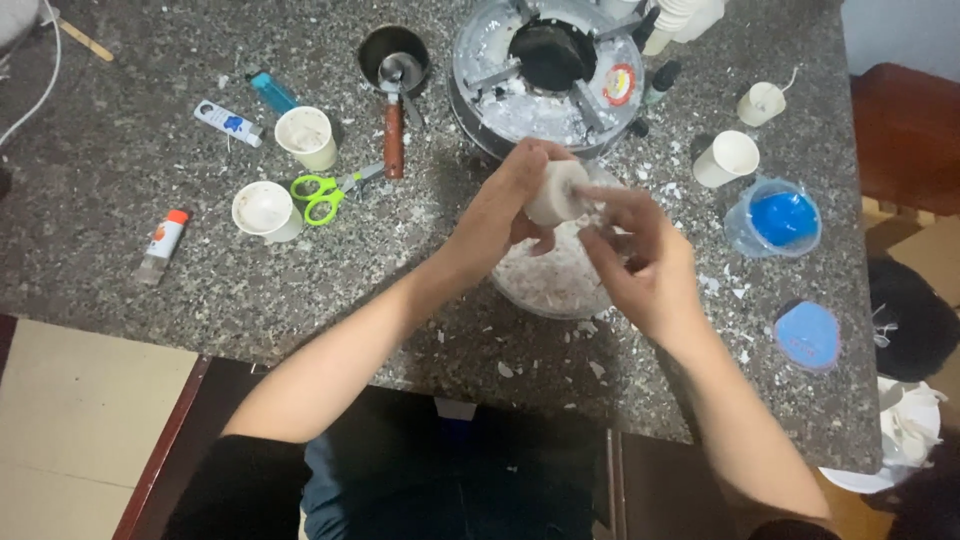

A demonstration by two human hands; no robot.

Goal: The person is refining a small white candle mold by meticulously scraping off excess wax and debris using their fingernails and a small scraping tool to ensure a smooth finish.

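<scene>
Holding white wax cylinder (556, 192) in left hand (503, 212) grip over clear bowl (553, 285) mid table (120, 250), w/ right hand (645, 268) fingertips pinched narrow at its end, green scissors (325, 193) far left, blue cup (778, 218) right.

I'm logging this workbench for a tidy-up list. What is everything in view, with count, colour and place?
Candle block: 1, white, held between both hands.
Bowl of shavings: 1, clear, under the hands.
Burner: 1, silver and black, top centre.
Small pot: 1, dark, left of burner.
Scissors: 1, green-handled, left centre.
Paper cups: 4, white, two left, two right.
Lighter: 1, blue, upper left.
Tubes: 2, white, left.
Moulds: 2, blue, right.
Table: 1, speckled grey.
Left hand: grips the block.
Right hand: fingers on the block's end.
</scene>
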